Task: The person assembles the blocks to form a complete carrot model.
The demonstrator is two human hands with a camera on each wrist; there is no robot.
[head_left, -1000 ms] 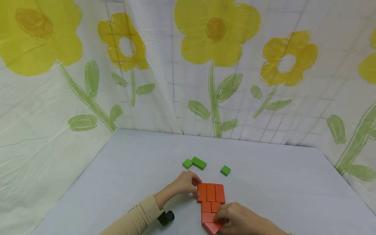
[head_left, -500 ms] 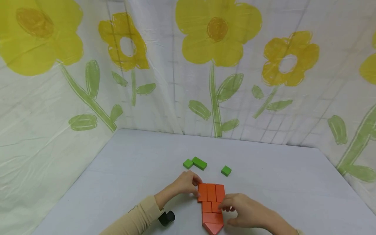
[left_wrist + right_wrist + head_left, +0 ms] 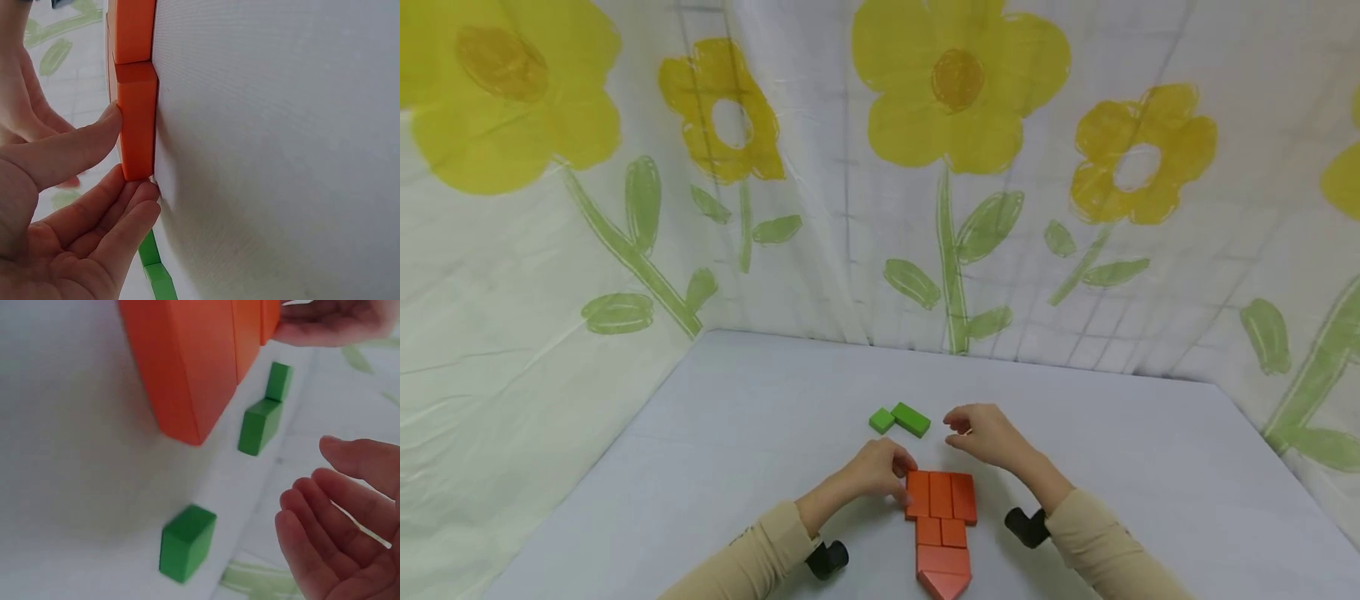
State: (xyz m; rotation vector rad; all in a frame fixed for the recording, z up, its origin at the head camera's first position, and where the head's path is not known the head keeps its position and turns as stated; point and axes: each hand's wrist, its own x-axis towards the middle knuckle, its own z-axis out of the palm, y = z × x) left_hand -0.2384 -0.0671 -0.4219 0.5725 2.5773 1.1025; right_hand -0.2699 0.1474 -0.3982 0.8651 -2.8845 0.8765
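In the head view, a flat figure of red and orange blocks lies on the table: three upright orange oblongs [image 3: 941, 495], two smaller orange blocks [image 3: 953, 532], a pinkish-red oblong [image 3: 943, 559] and a red triangle [image 3: 943, 584]. My left hand [image 3: 876, 469] touches the leftmost orange block [image 3: 137, 119], thumb on its side and fingertips at its far end. My right hand [image 3: 988, 435] hovers beyond the figure, fingers slightly bent, holding nothing. Beside it in the right wrist view sits a lone green block [image 3: 188, 544], apart from the fingers and hidden by the hand in the head view.
Beyond the figure, a small green block [image 3: 882, 421] touches a longer green block [image 3: 912, 419]. A black wrist camera [image 3: 1027, 527] sits below my right hand, another [image 3: 828, 560] below my left. A flowered curtain [image 3: 820, 250] hangs behind the white table [image 3: 760, 408].
My right hand has let go of the lower red blocks and moved up past the figure to the lone green block. The red triangle now sits straighter. My left hand stays put.
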